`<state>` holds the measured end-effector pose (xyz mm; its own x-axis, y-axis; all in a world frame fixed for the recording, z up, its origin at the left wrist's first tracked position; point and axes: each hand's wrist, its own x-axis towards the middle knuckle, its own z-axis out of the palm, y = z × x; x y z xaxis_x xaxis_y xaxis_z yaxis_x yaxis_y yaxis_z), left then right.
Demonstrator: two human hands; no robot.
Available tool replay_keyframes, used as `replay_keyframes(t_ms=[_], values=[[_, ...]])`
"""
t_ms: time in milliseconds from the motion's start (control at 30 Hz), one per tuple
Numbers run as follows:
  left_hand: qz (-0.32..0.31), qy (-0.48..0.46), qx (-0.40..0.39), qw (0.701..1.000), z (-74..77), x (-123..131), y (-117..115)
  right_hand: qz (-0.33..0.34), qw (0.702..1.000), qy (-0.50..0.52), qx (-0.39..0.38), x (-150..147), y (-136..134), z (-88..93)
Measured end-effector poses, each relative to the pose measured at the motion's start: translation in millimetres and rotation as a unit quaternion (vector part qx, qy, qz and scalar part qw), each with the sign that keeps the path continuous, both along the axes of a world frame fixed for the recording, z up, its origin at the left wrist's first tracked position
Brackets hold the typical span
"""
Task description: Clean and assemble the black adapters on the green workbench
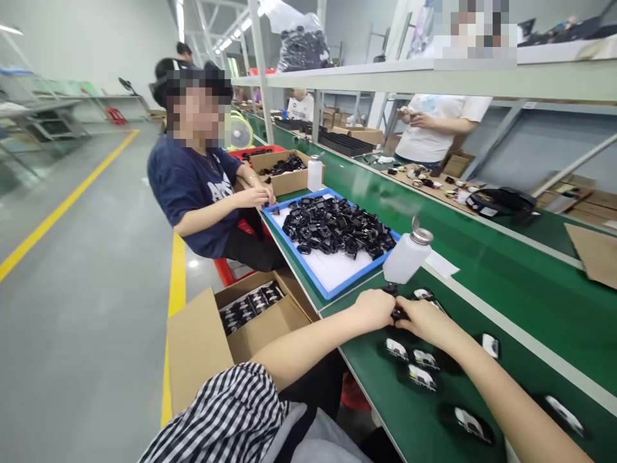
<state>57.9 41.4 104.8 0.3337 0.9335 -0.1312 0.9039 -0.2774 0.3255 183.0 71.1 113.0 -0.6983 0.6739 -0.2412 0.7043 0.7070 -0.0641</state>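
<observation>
Both my hands meet over the green work surface (511,302). My left hand (376,307) and my right hand (427,320) are closed together on a small black part (398,314) pinched between their fingertips. Several black parts with white labels (417,366) lie flat on the green mat just below my hands. A white plastic dispenser bottle (407,256) with a metal top stands right behind my hands. Beyond it sits a blue tray (332,273) piled with several black parts (337,228).
A person in a dark blue shirt (193,186) sits at the tray's far end, hands on the bench. An open cardboard box (250,321) of parts stands on the floor at my left. Another person in white (436,125) stands across the line. Cardboard (595,251) lies at right.
</observation>
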Motion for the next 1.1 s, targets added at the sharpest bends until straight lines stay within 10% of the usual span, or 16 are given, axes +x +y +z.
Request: replay_keyframes(t_ms=[467,767,933,1100], values=[[-0.004,0.041,-0.107,0.993,16.4,7.5,16.4,-0.083,0.993,-0.014,-0.078,-7.3,7.6,1.8],[0.077,-0.047,-0.029,0.995,-24.4,0.8,-16.9,-0.091,0.994,0.048,-0.045,4.1,12.3,-10.8],[0.203,-0.095,-0.007,0.975,-23.3,-65.2,-30.0,-0.118,0.987,0.052,-0.094,11.2,17.8,0.9],[0.355,0.025,0.113,0.928,-8.9,-156.9,7.1,-0.124,0.987,0.003,-0.099,12.4,11.4,7.3]])
